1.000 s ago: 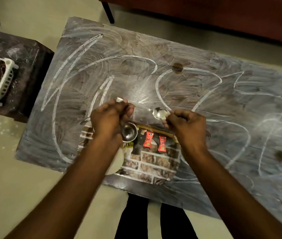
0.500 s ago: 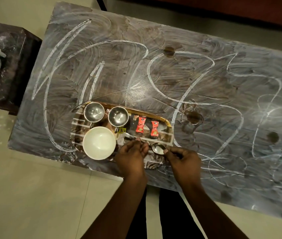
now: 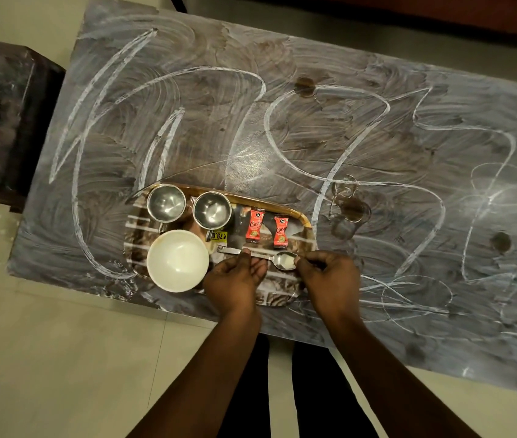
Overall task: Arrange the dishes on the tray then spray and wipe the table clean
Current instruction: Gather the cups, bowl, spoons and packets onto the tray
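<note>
From the head camera, the left hand (image 3: 235,281) pinched the handle of a spoon (image 3: 284,260) while the right hand (image 3: 330,276) closed its grip near the bowl, over the tray (image 3: 301,218) on the bench (image 3: 282,121). Best lowered flat beside the white bowl (image 3: 177,260). Whether it touched the tray was unclear.

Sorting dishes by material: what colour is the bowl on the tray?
White bowl, plain inside; seen in the head view.

Chalk-smeared table (image 3: 282,121), tray (image 3: 301,218) at its near edge carried two steel cups (image 3: 166,202), white bowl (image 3: 177,260), two red sachets (image 3: 254,228), both hands (image 3: 235,281) pinched a spoon (image 3: 284,260)
</note>
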`<state>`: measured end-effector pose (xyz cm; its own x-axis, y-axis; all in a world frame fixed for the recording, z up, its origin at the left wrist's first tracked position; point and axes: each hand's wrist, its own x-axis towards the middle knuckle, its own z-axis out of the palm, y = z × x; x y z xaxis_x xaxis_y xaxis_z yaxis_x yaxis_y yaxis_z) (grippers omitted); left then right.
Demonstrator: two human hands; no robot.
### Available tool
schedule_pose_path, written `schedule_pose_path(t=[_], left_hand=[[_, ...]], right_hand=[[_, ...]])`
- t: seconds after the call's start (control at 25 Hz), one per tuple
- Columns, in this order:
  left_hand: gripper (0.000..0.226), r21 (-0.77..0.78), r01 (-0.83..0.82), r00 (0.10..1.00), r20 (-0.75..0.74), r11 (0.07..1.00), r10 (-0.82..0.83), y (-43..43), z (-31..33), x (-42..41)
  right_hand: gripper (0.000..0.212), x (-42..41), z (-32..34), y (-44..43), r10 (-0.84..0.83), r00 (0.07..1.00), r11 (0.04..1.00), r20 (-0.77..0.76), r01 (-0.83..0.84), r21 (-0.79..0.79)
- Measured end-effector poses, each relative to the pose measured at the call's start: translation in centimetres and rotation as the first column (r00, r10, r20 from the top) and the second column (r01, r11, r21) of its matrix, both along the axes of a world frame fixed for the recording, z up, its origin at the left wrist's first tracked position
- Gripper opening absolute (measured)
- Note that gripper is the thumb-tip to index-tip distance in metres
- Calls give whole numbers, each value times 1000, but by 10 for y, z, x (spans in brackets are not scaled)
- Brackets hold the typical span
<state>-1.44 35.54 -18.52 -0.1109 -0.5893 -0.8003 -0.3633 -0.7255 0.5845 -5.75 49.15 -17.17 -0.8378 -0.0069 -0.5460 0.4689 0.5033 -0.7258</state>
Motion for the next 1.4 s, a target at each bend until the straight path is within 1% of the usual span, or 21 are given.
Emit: schedule_pose_path(t=[0.32, 0.4, 0.48, 0.52, 0.6, 0.68, 0.76, 0.8, 0.96, 1.0, 1.08, 1.12, 1.16, 1.24, 1.4], left_hand=[[18, 34, 21, 999, 42, 999, -22, -3, 4, 0], [26, 0, 71, 995, 70, 997, -71, -1, 6, 1], [30, -65, 170, 982, 98, 983, -163, 6, 14, 2], [31, -112, 244, 966, 111, 963, -232, 13, 19, 1], [32, -219, 401, 915, 125, 889, -383, 35, 34, -11], [32, -258, 493, 867, 65, 831, -495, 60, 45, -34], [27, -293, 584, 792, 0, 757, -611, 99, 50, -68], [24, -318, 617, 755, -20, 720, -656, 120, 51, -88], [16, -345, 708, 622, -108, 616, -776, 215, 53, -166], [13, -353, 728, 585, -127, 587, -801, 235, 54, -183], [6, -364, 785, 490, -129, 501, -862, 285, 51, -217], [7, -360, 805, 460, -123, 471, -880, 308, 49, -233], [11, -348, 818, 445, -121, 458, -887, 329, 44, -248], [20, -323, 823, 456, -114, 467, -883, 366, 32, -272], [21, -254, 827, 490, -113, 502, -865, 415, 8, -294]], right_hand=[[7, 2, 5, -1, -59, 998, 998, -8, 59, -5], [4, 2, 8, 3, -97, 995, 995, -13, 96, -17], [1, -3, 15, 12, -122, 992, 992, -32, 121, -32], [4, -7, 20, 19, -139, 989, 990, -53, 138, -34], [10, -20, 31, 44, -230, 970, 972, -83, 225, -61], [16, -35, 38, 76, -371, 925, 926, -85, 360, -116], [20, -51, 44, 126, -512, 856, 853, -70, 497, -159], [21, -58, 45, 154, -556, 829, 823, -56, 539, -179], [18, -81, 43, 267, -673, 740, 725, -18, 654, -216], [17, -86, 42, 289, -687, 726, 712, -19, 669, -214], [13, -99, 38, 340, -695, 718, 709, -20, 681, -185], [12, -107, 35, 361, -691, 723, 715, -18, 678, -171], [11, -117, 31, 381, -686, 727, 719, -16, 675, -162], [11, -140, 23, 413, -685, 728, 720, -18, 674, -162], [21, -190, 7, 445, -695, 719, 712, -19, 684, -161]])
